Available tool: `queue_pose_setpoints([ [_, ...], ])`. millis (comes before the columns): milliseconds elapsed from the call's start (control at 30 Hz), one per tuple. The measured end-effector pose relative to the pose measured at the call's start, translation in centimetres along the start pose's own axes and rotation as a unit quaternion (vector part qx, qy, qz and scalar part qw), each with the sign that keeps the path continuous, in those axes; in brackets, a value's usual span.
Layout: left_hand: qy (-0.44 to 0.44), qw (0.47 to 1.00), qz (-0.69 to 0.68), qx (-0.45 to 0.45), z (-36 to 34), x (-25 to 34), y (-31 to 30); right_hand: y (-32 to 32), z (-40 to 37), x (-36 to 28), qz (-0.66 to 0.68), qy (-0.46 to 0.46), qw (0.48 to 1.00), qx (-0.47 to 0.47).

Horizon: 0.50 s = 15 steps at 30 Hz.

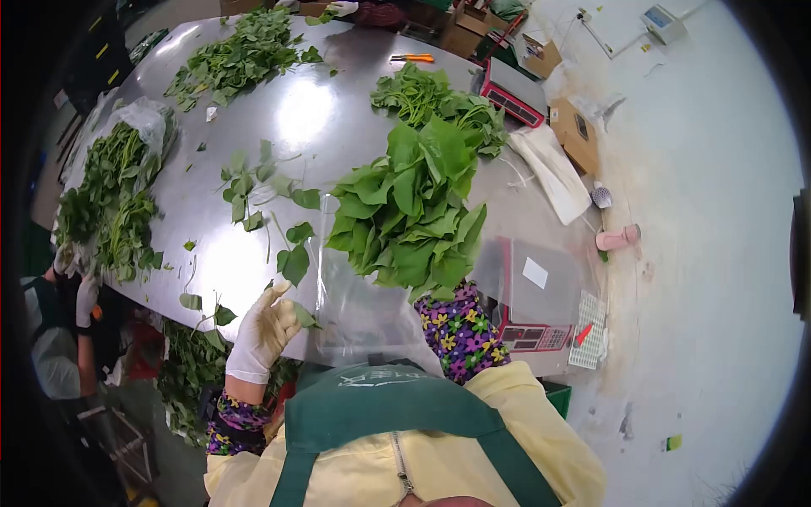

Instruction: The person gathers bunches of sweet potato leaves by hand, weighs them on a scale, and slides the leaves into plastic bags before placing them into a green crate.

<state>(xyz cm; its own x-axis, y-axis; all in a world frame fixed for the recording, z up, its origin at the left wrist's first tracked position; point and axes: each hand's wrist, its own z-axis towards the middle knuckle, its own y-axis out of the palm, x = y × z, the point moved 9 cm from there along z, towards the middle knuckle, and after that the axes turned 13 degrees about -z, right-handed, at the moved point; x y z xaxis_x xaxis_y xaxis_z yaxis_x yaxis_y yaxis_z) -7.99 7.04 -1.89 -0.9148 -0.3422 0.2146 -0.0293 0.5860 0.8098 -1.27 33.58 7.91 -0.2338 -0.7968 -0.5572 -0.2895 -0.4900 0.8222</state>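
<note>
Nearest the camera we have our green apron (380, 414), and past it, on the head view, clear plastic (359, 317) lies at the edge of the metal surface (346, 93). The big leafy bunch (410, 211) sits above and beside that plastic, over our floral right sleeve (460, 334); leaves hide the right hand, so we cannot tell its grip. Our gloved left hand (266, 325) has a half-open grip, fingers bent, beside a small leaf (306, 316); whether it pinches that, we cannot tell. We'd best support the bunch from below, squeeze lightly so leaves don't bruise, and smooth the plastic flat.
</note>
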Motion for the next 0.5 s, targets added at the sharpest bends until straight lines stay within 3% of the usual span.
queue_pose_setpoints([
  [500, -0.081, 0.996, 0.037, -0.014, 2.6, -3.0, 1.9, -0.5, -2.6, -1.7, -0.009, -0.056, 0.997, 0.051],
])
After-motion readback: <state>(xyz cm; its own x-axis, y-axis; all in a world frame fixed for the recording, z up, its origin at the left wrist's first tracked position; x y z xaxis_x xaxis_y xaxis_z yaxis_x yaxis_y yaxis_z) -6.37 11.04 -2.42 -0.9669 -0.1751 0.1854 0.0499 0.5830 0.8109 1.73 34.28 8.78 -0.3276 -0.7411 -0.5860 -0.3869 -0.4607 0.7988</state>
